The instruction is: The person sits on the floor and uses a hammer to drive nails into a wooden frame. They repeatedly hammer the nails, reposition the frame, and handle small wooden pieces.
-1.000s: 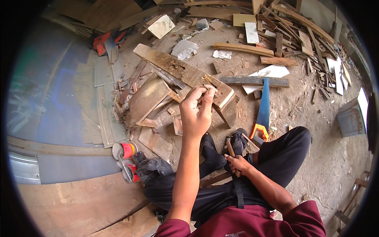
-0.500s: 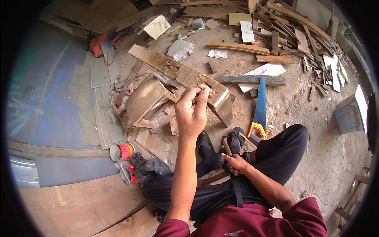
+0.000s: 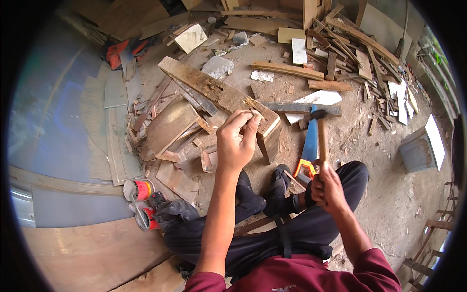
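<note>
My left hand [image 3: 236,142] is closed in a pinch over the near end of a thick, worn wooden beam [image 3: 209,86], which stands raised on short wooden legs. Whatever its fingertips hold is too small to make out. In my right hand [image 3: 331,190] is a hammer [image 3: 322,138], gripped by its wooden handle and held up over my right leg, its dark head upward. Behind the hammer a handsaw [image 3: 310,141] with a blue blade and orange handle lies tilted, its tip near a grey wooden batten [image 3: 301,108].
Paint cans [image 3: 141,190] and a black plastic bag [image 3: 179,212] sit by my left leg. A wooden box-like piece [image 3: 168,121] leans left of the beam. Scrap wood [image 3: 360,63] is heaped at the far right, and a grey bin [image 3: 418,146] stands at the right.
My right hand has raised the hammer from between my legs, up and to the right, and its head now points upward. My left hand stays pinched at the beam's end.
</note>
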### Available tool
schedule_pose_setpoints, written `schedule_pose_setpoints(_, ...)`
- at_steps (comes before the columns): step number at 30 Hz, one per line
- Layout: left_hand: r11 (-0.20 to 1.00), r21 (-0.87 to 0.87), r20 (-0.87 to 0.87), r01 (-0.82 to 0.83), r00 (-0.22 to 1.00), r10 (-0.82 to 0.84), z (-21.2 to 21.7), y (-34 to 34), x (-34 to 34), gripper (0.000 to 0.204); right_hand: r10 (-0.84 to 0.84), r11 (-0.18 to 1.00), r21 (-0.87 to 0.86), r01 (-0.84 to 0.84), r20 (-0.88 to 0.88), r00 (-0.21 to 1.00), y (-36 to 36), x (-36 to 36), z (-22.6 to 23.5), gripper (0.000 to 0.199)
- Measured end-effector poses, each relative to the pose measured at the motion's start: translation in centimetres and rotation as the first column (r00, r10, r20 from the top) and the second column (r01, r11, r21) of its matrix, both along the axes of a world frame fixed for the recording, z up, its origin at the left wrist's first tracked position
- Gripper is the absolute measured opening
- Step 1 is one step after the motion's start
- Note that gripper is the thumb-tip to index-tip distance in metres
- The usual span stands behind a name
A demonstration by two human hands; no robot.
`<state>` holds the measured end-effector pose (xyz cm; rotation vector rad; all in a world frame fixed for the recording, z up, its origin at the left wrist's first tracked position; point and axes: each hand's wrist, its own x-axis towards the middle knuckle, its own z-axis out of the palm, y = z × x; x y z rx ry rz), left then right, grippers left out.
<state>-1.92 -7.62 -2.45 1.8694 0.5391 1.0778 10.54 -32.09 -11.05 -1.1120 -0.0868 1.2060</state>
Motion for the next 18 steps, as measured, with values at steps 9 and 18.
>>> schedule_pose_setpoints(9, 0.994, 0.106, -0.007, 0.008, 1.000, -0.007, 0.4, 0.2, 0.0, 0.013, 0.478, 0.859, -0.292, -0.420, 0.750, 0.457, -0.7, 3.1, 15.7, 0.046)
schedule_pose_setpoints(18, 0.988, 0.152, 0.054, 0.030, 0.998, -0.039, -0.2, 0.4, 0.2, 0.015, 0.509, 0.843, -0.419, -0.337, 0.824, 0.249, 2.0, 2.9, 23.4, 0.036)
